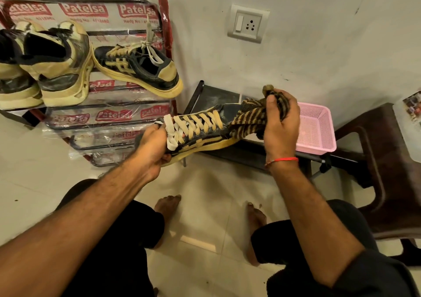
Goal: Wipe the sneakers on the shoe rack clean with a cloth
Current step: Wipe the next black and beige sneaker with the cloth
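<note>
Two hands: both were busy on one black low-top sneaker with cream laces and a yellowed sole (200,132), which was held in the air in front of the rack, above the tiled floor (200,205).
Left hand: the left hand (152,148) gripped the heel end of that sneaker, fingers curled under the sole and thumb at the lace knot.
Right hand: the right hand (281,119) was clenched round a bunched brown-and-tan striped cloth (252,119), with a thin red thread bracelet (283,160) on the wrist.
Cloth: its loose end lay against the toe end of the held sneaker, touching it.
Shoe rack: a metal-framed shoe rack wrapped in clear printed plastic (109,114) stood at the left against the wall.
Mate sneaker: a matching black and cream sneaker (139,68) rested tilted on the top shelf at the right end of the rack.
Other shoes: a pair of bulky cream and grey trainers (54,66) sat beside it on the same shelf, to the left.
Basket: a pink perforated plastic basket (319,128) stood on a low black table (227,150), just behind the right hand.
Chair: a dark brown plastic chair (391,171) stood at the right.
Wall: a white switch-and-socket plate (248,24) was fixed above the table.
Person: bare feet (167,205) rested on the floor between dark-clothed knees.
</note>
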Demonstrator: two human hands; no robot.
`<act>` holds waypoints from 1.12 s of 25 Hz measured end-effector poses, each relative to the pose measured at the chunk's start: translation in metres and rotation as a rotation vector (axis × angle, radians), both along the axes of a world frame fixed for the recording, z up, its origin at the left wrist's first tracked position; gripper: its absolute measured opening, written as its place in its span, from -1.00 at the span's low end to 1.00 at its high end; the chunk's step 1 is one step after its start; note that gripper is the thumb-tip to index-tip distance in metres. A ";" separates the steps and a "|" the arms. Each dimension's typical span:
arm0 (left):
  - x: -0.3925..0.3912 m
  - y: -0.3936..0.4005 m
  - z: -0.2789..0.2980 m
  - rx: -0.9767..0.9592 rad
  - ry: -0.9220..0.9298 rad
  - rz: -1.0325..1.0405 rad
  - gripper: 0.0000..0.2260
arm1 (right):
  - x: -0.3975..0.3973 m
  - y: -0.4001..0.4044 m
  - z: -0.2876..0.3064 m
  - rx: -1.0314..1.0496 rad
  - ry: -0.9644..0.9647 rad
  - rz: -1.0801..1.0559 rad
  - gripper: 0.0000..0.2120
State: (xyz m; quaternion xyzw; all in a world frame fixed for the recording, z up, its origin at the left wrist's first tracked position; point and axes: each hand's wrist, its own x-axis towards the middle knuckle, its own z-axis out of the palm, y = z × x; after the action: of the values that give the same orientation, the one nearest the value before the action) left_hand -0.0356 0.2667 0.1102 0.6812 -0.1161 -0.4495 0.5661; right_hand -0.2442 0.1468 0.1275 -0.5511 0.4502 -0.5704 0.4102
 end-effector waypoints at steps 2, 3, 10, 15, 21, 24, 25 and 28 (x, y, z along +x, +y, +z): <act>-0.009 -0.002 0.004 -0.017 -0.045 -0.031 -0.82 | 0.003 0.008 -0.011 -0.160 0.341 0.040 -0.64; -0.012 -0.003 0.005 -0.032 -0.067 -0.032 -0.81 | 0.008 0.014 -0.018 -0.263 0.529 0.111 -0.62; -0.017 0.004 0.008 -0.119 -0.288 -0.136 -0.81 | 0.023 0.037 -0.037 -0.512 0.763 0.239 -0.49; -0.021 0.004 0.010 -0.271 -0.430 -0.167 -0.80 | 0.011 0.023 -0.041 -0.702 0.871 0.129 -0.54; -0.010 0.000 0.018 -0.313 -0.223 0.153 -0.78 | -0.009 0.000 -0.063 -0.471 0.753 0.074 -0.43; -0.001 -0.002 0.018 -0.275 -0.235 0.199 -0.81 | -0.021 -0.012 -0.052 -0.271 0.503 -0.066 -0.52; 0.000 -0.001 0.017 -0.267 -0.248 0.195 -0.81 | -0.024 -0.018 -0.042 -0.204 0.367 -0.122 -0.57; -0.004 0.000 0.013 -0.232 -0.211 0.153 -0.77 | -0.019 -0.022 -0.012 -0.120 -0.024 -0.134 -0.74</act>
State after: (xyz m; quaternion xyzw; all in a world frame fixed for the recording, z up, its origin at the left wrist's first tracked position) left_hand -0.0399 0.2669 0.1233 0.6614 -0.1738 -0.3147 0.6583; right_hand -0.2636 0.1243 0.1158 -0.5362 0.4462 -0.6292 0.3427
